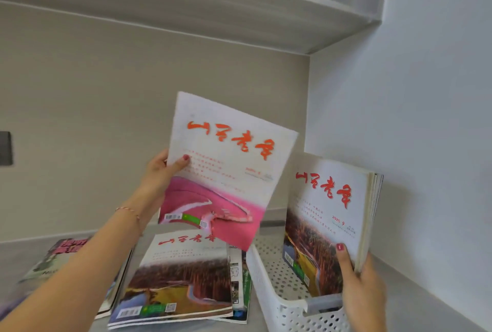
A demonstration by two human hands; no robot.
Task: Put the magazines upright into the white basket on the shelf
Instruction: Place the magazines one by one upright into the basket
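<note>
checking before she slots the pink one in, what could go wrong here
The pink magazine is pinched only at its edge by the left hand, so it may flop or slip. The upright magazines lean on the right hand; letting go could tip them over in the white basket.

basket [269, 282]: on the shelf [415, 302] at 5 o'clock
upright stack [328, 214]: in basket, right hand [359, 289] on its 5 o'clock corner
held magazine [226, 169]: at centre, above flat pile, left hand [162, 172] at its 9 o'clock edge
flat pile [181, 278]: at 6 o'clock, left of basket
side magazines [64, 257]: at 8 o'clock, left of pile
</note>
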